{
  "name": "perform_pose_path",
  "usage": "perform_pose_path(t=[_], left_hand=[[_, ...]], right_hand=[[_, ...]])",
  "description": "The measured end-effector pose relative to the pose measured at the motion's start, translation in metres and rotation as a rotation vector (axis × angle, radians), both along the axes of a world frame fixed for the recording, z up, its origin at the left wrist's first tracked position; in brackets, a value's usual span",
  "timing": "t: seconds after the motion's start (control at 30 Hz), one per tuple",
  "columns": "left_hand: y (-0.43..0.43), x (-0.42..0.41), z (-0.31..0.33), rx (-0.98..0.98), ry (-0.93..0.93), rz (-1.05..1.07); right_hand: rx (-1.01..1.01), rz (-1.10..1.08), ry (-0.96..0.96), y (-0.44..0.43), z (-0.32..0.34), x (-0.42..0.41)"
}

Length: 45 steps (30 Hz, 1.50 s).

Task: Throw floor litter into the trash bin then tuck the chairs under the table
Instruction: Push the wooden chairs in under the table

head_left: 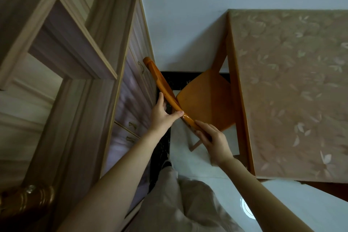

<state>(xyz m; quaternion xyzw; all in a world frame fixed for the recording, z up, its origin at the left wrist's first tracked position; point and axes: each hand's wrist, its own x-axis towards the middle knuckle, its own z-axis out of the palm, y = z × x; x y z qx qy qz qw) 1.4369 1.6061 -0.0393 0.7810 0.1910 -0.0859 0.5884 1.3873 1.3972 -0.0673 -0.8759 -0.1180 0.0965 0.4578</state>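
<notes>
1. One chair point(203, 100) is in view, orange wood, standing at the left edge of the surface point(290, 88) with its seat partly under that edge and its back rail running diagonally toward the wall.
2. Both hands are on the back rail: the left hand point(162, 113) has its thumb over the top and fingers behind, a grip holding the rail; the right hand point(212, 139) wraps the rail's near end, also holding it.
3. Judged from this, the tucking step is underway; no litter or bin shows here.
4. The chair sits skewed to the surface edge, so a straight push could jam the seat or a leg against the surface leg point(239, 118).
5. The cabinet point(131, 88) stands just beside the rail's far end; swinging the chair square could knock the rail into the drawers or pinch the left hand's fingers.
6. The floor point(282, 203) looks glossy, so the legs might skid suddenly.
</notes>
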Motion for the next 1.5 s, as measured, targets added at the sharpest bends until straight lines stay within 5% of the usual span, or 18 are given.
perform_pose_path(t=[0.8, 1.5], left_hand=[[0.034, 0.113, 0.006, -0.168, 0.018, -0.162], [0.064, 0.223, 0.002, -0.170, 0.073, -0.303]], right_hand=[[0.174, -0.253, -0.057, 0.053, 0.003, 0.072], [0.103, -0.395, -0.131, 0.114, -0.006, 0.146]])
